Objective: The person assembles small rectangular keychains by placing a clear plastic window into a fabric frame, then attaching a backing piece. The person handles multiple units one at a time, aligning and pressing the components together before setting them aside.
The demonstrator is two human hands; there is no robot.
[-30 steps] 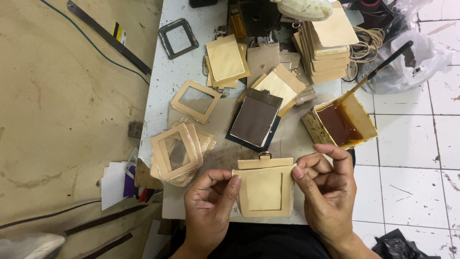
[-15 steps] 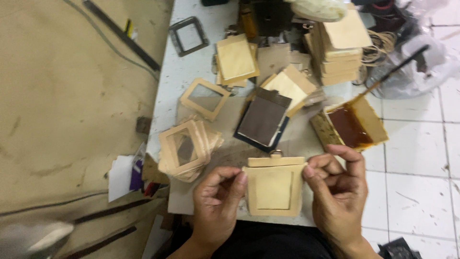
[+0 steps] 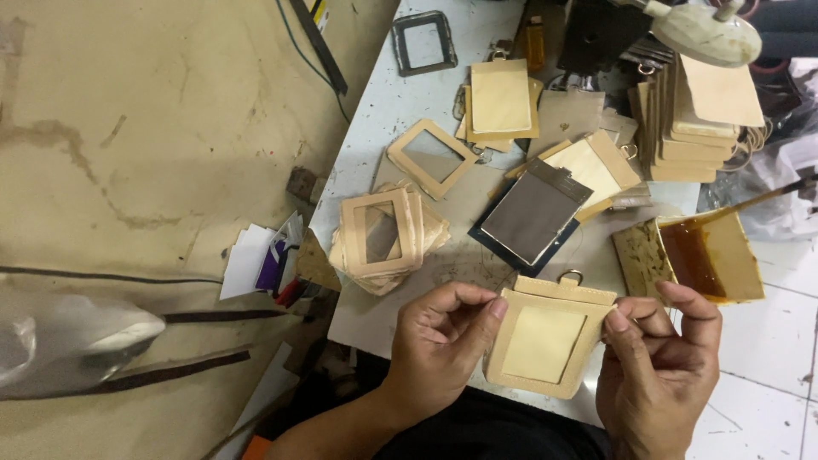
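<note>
Tan leather card holder [image 3: 545,343] pinched between left hand [image 3: 439,341] and right hand [image 3: 660,375] fingers.

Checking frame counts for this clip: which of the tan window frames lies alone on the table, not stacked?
The single tan frame lying tilted on the white table, above the stack of frames. Nothing lies under or on it; the others are piled together.

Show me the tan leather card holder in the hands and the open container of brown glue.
tan leather card holder [image 3: 545,345], head view, its window panel
open container of brown glue [image 3: 711,255], head view, the brown liquid
</note>
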